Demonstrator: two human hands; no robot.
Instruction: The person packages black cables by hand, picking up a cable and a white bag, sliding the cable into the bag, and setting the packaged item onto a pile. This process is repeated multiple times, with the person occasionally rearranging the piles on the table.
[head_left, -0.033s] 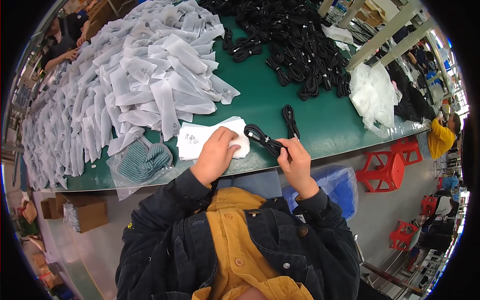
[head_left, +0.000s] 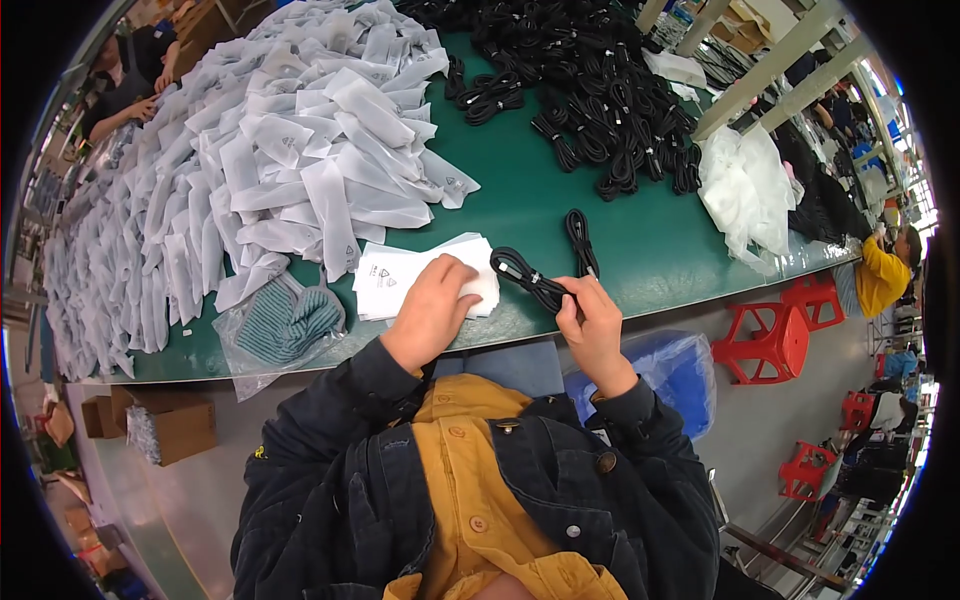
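My right hand (head_left: 592, 318) pinches a coiled black cable (head_left: 530, 279) by its near end, between thumb and fingers. The coil is bound in the middle, and its far end points toward the stack of white translucent bags (head_left: 385, 283). On the right end of that stack lies my left hand (head_left: 433, 309), its fingers curled and its thumb bent around the top bag's edge. The cable's tip is close to this hand but apart from it. A second coiled cable (head_left: 578, 240) lies on the green table (head_left: 500, 195) just beyond my right hand.
A large heap of filled white bags (head_left: 290, 140) covers the left side. Black coiled cables (head_left: 600, 90) are piled at the back. A teal knitted item (head_left: 290, 322) in clear plastic lies left. White plastic (head_left: 745, 190) lies right; a blue lined bin (head_left: 660, 375) and red stools (head_left: 765, 340) stand below.
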